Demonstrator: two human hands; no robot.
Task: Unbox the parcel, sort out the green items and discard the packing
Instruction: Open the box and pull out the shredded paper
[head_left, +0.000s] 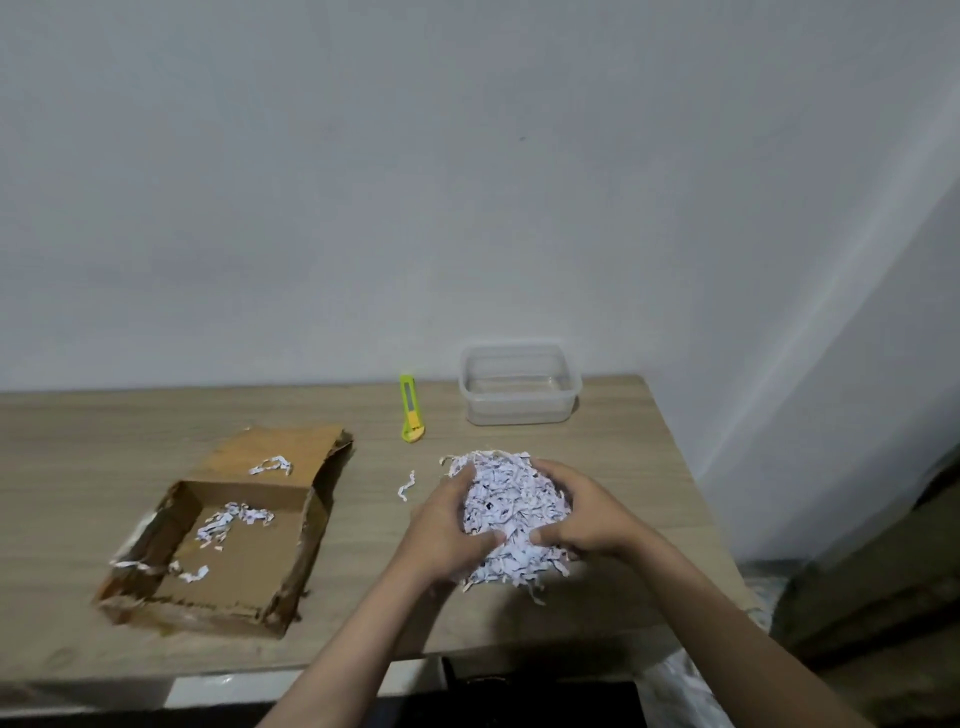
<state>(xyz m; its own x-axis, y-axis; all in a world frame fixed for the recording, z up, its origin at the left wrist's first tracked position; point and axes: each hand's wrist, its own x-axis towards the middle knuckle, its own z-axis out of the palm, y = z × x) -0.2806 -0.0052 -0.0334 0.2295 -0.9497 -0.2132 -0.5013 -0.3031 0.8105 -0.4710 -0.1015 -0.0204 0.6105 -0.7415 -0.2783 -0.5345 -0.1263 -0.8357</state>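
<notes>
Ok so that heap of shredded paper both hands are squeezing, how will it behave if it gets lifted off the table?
The shredded paper looks light and loose, so it will probably compress but shed strips; strays already lie on the table and in the cardboard box. Cupped between the left hand and right hand, most should likely hold together.

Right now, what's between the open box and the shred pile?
Head view: one loose paper strip on bare table, between the cardboard box and the shredded paper pile.
</notes>
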